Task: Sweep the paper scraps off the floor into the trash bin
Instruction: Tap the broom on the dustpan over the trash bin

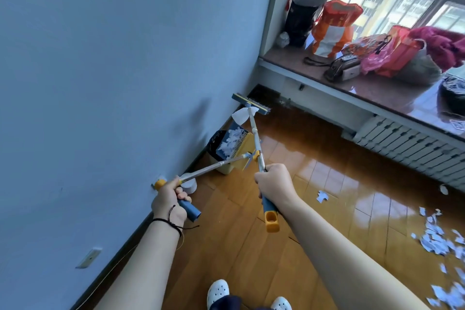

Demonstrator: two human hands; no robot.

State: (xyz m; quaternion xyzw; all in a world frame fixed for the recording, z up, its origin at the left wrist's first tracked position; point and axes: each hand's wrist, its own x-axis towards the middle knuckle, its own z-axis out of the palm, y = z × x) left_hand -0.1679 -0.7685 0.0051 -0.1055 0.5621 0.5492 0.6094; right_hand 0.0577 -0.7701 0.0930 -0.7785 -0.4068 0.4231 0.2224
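Note:
My left hand point(168, 199) grips the blue-and-yellow handle of a yellow dustpan point(245, 145). The pan is tilted over a small trash bin point(224, 170) with a dark liner that stands against the blue wall. White paper scraps point(230, 143) lie in the pan and at the bin's mouth. My right hand point(274, 181) holds the handle of a broom, which crosses the dustpan's handle. The broom head point(251, 104) is lifted off the floor beyond the bin, with a white scrap stuck under it. More scraps point(437, 241) are scattered on the wooden floor at the right, and one lone scrap point(322, 196) lies nearer.
A white roll point(189, 185) sits on the floor by the wall near my left hand. A windowsill point(377, 83) holds several bags, and a radiator point(407, 143) runs below it. A wall socket point(89, 257) is at low left. My white shoes point(218, 292) are at the bottom.

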